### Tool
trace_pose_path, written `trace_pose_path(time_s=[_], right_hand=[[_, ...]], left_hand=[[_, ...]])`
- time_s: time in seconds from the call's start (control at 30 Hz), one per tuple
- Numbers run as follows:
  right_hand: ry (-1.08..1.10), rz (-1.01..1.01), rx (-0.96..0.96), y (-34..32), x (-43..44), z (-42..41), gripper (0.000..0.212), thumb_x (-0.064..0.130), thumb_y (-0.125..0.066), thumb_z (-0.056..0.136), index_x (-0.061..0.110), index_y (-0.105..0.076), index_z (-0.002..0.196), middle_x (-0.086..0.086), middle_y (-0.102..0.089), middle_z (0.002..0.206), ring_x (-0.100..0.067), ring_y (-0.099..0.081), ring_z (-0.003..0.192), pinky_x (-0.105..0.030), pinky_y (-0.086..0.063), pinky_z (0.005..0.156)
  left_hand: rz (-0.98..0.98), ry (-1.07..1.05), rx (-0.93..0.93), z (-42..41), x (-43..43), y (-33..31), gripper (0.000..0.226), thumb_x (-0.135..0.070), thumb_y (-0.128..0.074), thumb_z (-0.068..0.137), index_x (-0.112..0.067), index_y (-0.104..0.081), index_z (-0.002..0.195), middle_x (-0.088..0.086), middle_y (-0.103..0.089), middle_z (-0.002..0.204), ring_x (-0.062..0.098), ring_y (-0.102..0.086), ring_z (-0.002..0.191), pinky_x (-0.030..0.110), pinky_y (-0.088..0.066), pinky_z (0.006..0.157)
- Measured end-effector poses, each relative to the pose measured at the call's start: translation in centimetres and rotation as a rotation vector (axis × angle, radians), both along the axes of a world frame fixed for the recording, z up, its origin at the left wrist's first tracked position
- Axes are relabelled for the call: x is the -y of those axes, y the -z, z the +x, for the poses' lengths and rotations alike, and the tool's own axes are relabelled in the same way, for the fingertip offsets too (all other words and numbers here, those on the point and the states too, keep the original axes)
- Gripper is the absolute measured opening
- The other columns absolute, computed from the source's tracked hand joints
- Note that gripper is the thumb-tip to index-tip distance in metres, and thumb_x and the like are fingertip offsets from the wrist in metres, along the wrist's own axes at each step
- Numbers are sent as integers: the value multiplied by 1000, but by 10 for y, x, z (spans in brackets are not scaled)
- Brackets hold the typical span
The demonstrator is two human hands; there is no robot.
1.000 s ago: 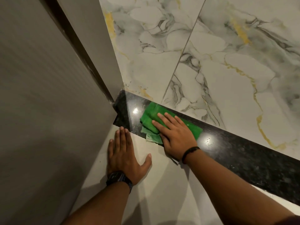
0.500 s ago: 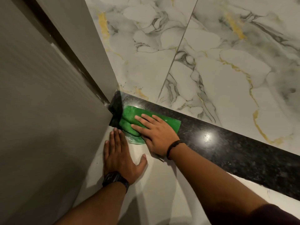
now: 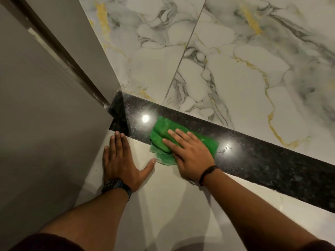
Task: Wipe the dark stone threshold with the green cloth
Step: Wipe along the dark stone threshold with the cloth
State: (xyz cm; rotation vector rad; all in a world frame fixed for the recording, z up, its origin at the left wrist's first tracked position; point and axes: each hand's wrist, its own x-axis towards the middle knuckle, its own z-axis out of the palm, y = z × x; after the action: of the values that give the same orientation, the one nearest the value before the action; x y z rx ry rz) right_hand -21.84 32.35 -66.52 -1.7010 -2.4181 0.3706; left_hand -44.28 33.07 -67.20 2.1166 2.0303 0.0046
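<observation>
A: Green cloth (image 3: 163,134): folded into a thick pad, soft, light, limp. Lying across the dark stone threshold (image 3: 262,160), near its left end, one thin flap hanging off the near edge onto the pale floor tile (image 3: 172,205).

B: Grip state?

A: Right hand (image 3: 190,153) flat on top, fingers spread, palm pressing down. No pinch, nothing clamped, just held by pressure. Left hand (image 3: 119,160) open, flat on the floor tile beside the grey door panel (image 3: 45,124), fingertips at the threshold edge. Bracing only, holding nothing.

B: Handling?

A: Polished stone, glossy, two lamp reflections on it. Probably slick, so likely to slide easily under the palm. Likely to bunch or unfold if pushed from one edge. Best pressed at the middle of the fold, fingers over the leading edge.

B: Coverage?

A: Corner by the door uncovered at present. Long stretch to the right also uncovered. Cannot tell from here what is clean.
</observation>
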Motion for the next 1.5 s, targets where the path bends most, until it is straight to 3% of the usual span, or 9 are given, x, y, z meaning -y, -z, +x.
trace_pose_path(time_s=[0.1, 0.2, 0.37, 0.53, 0.73, 0.9, 1.0, 1.27, 1.5], right_hand=[[214, 15, 8, 0, -3, 31, 52, 23, -47, 87, 27, -43, 138, -7, -40, 149, -28, -33, 138, -51, -27, 112], [403, 8, 11, 1, -17, 27, 51, 25, -43, 90, 25, -40, 141, -7, -35, 152, -28, -26, 141, -48, -21, 115], [233, -35, 15, 0, 19, 26, 52, 24, -44, 91, 26, -36, 143, -4, -29, 155, -25, -22, 142, -44, -14, 117], [158, -26, 38, -3, 84, 88, 49, 24, -44, 92, 28, -39, 141, -3, -35, 152, -25, -30, 140, -46, -21, 115], [564, -18, 80, -2, 80, 136, 53, 24, -42, 93, 24, -32, 145, -9, -26, 156, -27, -20, 143, -46, -16, 116], [218, -19, 52, -3, 139, 151, 51, 23, -43, 92, 24, -37, 143, -7, -31, 153, -27, -26, 141, -45, -18, 115], [204, -35, 56, -4, 188, 196, 49, 27, -40, 92, 27, -38, 142, -5, -36, 151, -25, -30, 140, -44, -21, 115], [859, 41, -2, -7, 207, 311, 49, 21, -44, 89, 17, -46, 138, -16, -38, 148, -36, -32, 137, -56, -25, 111], [567, 51, 7, -5, 246, 295, 49, 17, -47, 87, 18, -49, 136, -14, -45, 144, -35, -39, 133, -50, -28, 111]], left_hand=[[20, 1, -6, -1, 0, 4, 118, -83, -34, 69, -2, -9, 150, 17, -14, 159, 27, -10, 147, 44, -8, 117], [39, -4, -22, 0, -1, 8, 116, -83, -31, 70, -4, -8, 151, 16, -12, 160, 26, -8, 147, 44, -7, 117], [18, -61, -19, 8, 7, 0, 114, -85, -26, 69, -8, -6, 152, 16, -10, 161, 30, -6, 147, 51, -9, 117], [-71, -53, -51, 77, 68, -4, 120, -92, -18, 65, -11, 3, 152, 13, 1, 162, 31, 6, 147, 54, 2, 117], [-56, 99, -45, 151, 117, 1, 121, -89, -21, 68, -4, 0, 151, 14, 0, 161, 31, 8, 147, 51, 7, 117], [-90, 182, -43, 185, 140, -3, 122, -90, -20, 67, -3, 5, 150, 16, 4, 161, 32, 11, 146, 51, 5, 117], [-77, 210, -4, 208, 155, -3, 122, -88, -27, 68, -2, 0, 150, 18, -2, 161, 33, 4, 147, 51, 3, 118], [-63, 215, -37, 213, 157, -1, 119, -90, -13, 70, -5, 7, 151, 14, 6, 161, 31, 12, 146, 50, 5, 118], [-44, 260, -9, 250, 173, 0, 119, -89, -15, 70, -4, 6, 151, 16, 4, 161, 32, 10, 146, 50, 4, 118]])
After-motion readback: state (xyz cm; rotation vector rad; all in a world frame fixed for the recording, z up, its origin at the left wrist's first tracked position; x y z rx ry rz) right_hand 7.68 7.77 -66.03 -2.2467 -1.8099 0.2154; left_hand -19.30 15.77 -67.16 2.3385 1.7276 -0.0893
